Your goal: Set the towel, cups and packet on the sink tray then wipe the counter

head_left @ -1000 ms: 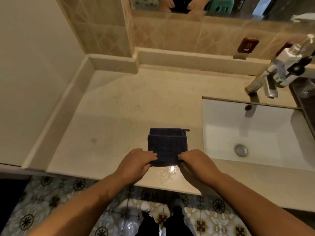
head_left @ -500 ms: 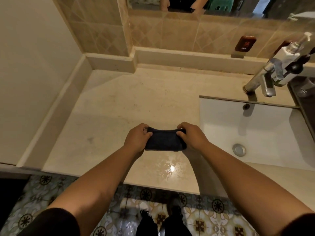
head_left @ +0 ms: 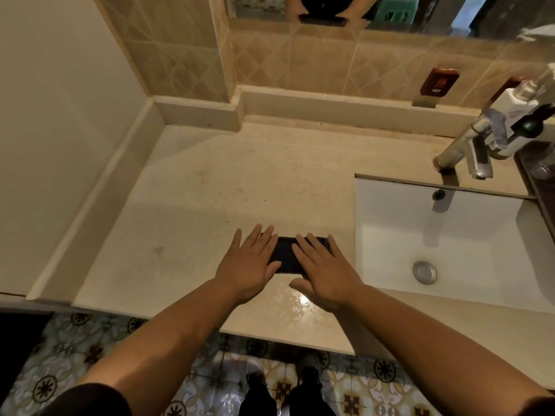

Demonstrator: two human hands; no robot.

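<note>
A small dark blue towel (head_left: pixel 286 255), folded into a narrow strip, lies on the beige stone counter (head_left: pixel 210 187) near the front edge, just left of the sink. My left hand (head_left: pixel 250 262) lies flat on its left part with fingers spread. My right hand (head_left: pixel 322 268) presses flat on its right part. Only the middle of the towel shows between the hands. A dark tray (head_left: pixel 540 175) is partly visible at the far right edge. No cups or packet are in view.
The white sink basin (head_left: pixel 468 235) with its drain sits to the right. A chrome tap (head_left: pixel 468 145) and a white pump bottle (head_left: pixel 519 100) stand behind it. A wall bounds the counter on the left, a tiled backsplash and mirror at the back.
The towel has been folded over away from me into a narrower strip. Both hands have gone from gripping its ends to lying flat on top of it.
</note>
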